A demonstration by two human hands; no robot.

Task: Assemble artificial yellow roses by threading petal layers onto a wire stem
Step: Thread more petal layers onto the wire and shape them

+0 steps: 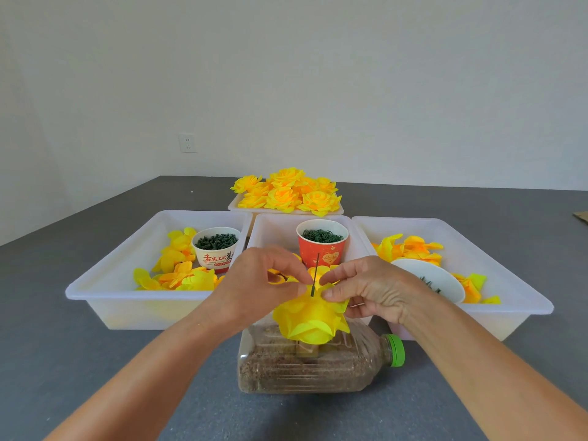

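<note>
Petal layer (331,297) is pinched by left hand (264,281) and right hand (372,288) around wire (315,275); fingers curled tight. Layer could be torn if forced off-centre.

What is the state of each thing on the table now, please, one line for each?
Wire stem: upright, sticking up through the petals.
Petal layer: threaded on the stem, pinched by both hands.
Left hand: pinches the petal layer.
Right hand: pinches the petal layer.
Bottle: lying on its side, capped, filled with brown grains.
Red cup: upright, holding green rings.
White cup: upright, holding green pieces.
Far tray: heaped with finished roses.
</note>
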